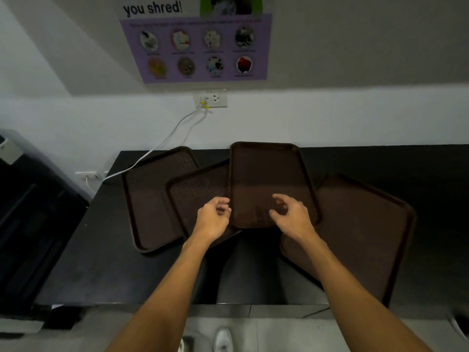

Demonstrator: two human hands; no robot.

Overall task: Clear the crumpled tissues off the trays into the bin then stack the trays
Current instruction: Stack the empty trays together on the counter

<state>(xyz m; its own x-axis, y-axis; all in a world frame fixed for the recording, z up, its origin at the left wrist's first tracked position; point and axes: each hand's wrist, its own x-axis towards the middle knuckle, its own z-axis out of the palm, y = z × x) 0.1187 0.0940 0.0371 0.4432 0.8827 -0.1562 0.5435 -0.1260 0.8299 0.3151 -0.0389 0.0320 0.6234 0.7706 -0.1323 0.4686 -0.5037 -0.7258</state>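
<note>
Fig.: head view. You are standing at a black countertop (88, 262) w/ four dark brown rectangular plastic trays fanned across it. The far-left tray (147, 199) is lying flat at a slight angle. The second tray (198, 189) is overlapping its right side. The centre tray (266, 171) is sitting on top, its left edge over the second tray and its near-right corner over the right tray (363, 224), which is reaching toward the counter's front edge. Your left hand (213, 221) is hovering at the centre tray's near-left corner, fingers loosely curled & holding nothing; contact w/ the rim can't be told. Your right hand (291, 215) is hovering over the centre tray's near end, fingers relaxed, half-curled, also holding nothing. Bkgd: a purple poster (198, 47) is hanging on the wall above a white wall socket (214, 99), w/ white cables (162, 146) trailing down to the counter.
</note>
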